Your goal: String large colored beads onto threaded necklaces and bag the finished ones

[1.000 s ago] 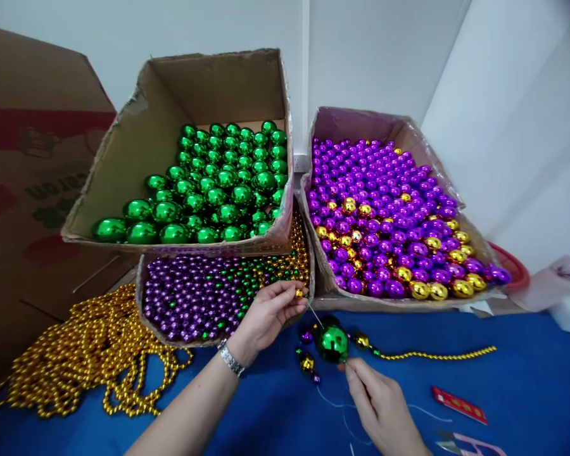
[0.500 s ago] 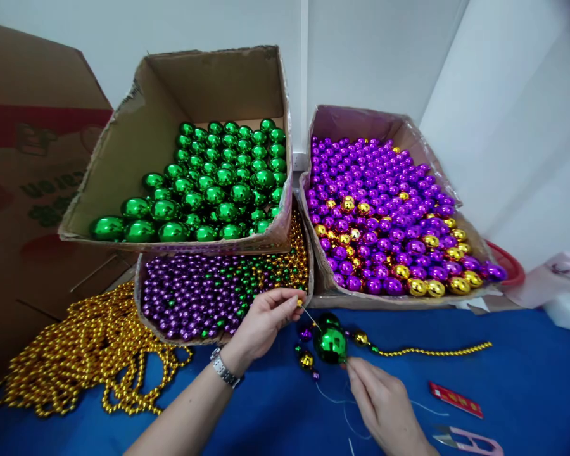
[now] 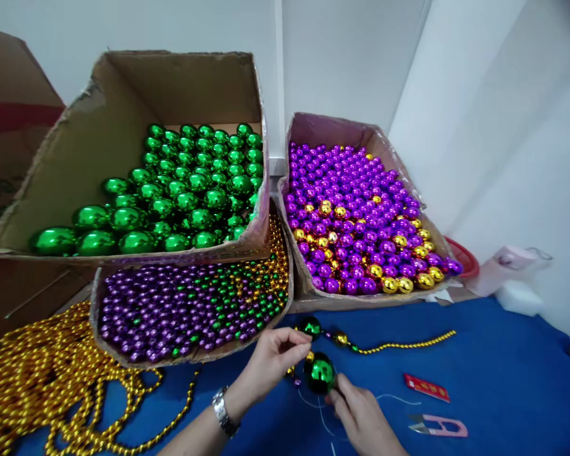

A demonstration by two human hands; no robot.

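A large shiny green ball bead [image 3: 320, 373] is between my hands. My left hand [image 3: 278, 358], with a metal watch on its wrist, is pinched at a small gold bead [image 3: 310, 356] on the ball's upper end. My right hand [image 3: 358, 408] grips the ball's lower right side with thumb and fingers; its fingertips are partly hidden. Just behind lies a bead strand with another green ball [image 3: 310, 326], a gold ball [image 3: 341, 338] and a tail of small gold beads [image 3: 403, 345]. Pale thread [image 3: 323, 415] trails below the ball.
Cardboard boxes hold green balls [image 3: 161, 207], purple and gold balls [image 3: 356, 215], and small mixed beads [image 3: 166, 304]. Gold bead strands [image 3: 71, 386] are heaped at left. Pink-handled thread snips [image 3: 439, 425] and a red packet [image 3: 426, 387] lie on the blue table at right.
The gold bead has moved from my left fingertips' end of the needle down against the green ball. My hands are closer together, and the view has shifted to the right.
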